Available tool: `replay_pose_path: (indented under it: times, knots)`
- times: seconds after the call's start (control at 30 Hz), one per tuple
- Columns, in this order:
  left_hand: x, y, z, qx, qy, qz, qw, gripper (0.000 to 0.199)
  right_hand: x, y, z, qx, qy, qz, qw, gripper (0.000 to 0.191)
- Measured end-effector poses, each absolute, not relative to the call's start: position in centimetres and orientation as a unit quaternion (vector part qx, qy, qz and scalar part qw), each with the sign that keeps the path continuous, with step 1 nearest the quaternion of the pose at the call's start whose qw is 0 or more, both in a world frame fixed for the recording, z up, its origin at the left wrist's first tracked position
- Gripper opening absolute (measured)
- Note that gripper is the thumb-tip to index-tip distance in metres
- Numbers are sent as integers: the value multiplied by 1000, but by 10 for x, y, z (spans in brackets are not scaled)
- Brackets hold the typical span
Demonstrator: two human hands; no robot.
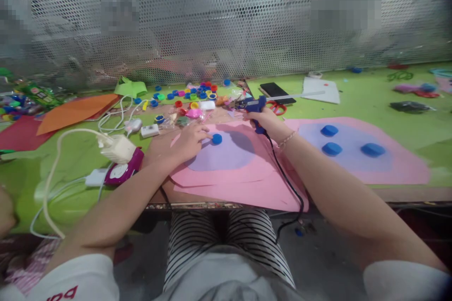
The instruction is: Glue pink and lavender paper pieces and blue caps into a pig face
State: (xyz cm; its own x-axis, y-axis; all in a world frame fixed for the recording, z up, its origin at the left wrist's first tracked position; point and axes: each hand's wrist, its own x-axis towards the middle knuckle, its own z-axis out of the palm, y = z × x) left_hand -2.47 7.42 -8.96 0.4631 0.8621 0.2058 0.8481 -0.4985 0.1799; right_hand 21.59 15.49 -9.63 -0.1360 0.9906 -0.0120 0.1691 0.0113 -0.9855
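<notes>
My right hand is wrapped round a blue glue gun, its nozzle pointing left and a clear glue stick running out of its back to the right. Below it, a purple paper oval lies on pink paper. One blue bottle cap rests on the oval's upper part. My left hand is beside this cap on its left, fingers apart, fingertips at or near its edge. To the right, three blue caps sit on a second purple oval on pink paper.
Loose colourful caps and small packets lie behind my hands. A magenta power strip with white plugs and cables stands at left, near orange paper. Red scissors and a black phone lie behind the glue gun. Another person's arm shows at far left.
</notes>
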Motion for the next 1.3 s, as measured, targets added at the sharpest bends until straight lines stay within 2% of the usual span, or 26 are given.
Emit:
replay_pose_path:
  times: [0.1, 0.27, 0.77, 1.1, 1.3]
  knots:
    - [-24, 74, -92, 851, 500, 162, 22, 43, 217, 156, -97, -473, -562, 500, 458, 15]
    - [-25, 81, -110, 856, 466, 221, 37, 46, 213, 150, -94, -457, -559, 514, 463, 14]
    - [-21, 79, -112, 842, 481, 210, 126, 52, 208, 143, -90, -375, -581, 559, 458, 20]
    - [-21, 81, -113, 855, 463, 202, 118, 60, 207, 128, -76, -339, -587, 570, 465, 23]
    - [-28, 86, -114, 796, 527, 282, 90, 67, 207, 126, -73, -335, -578, 567, 481, 21]
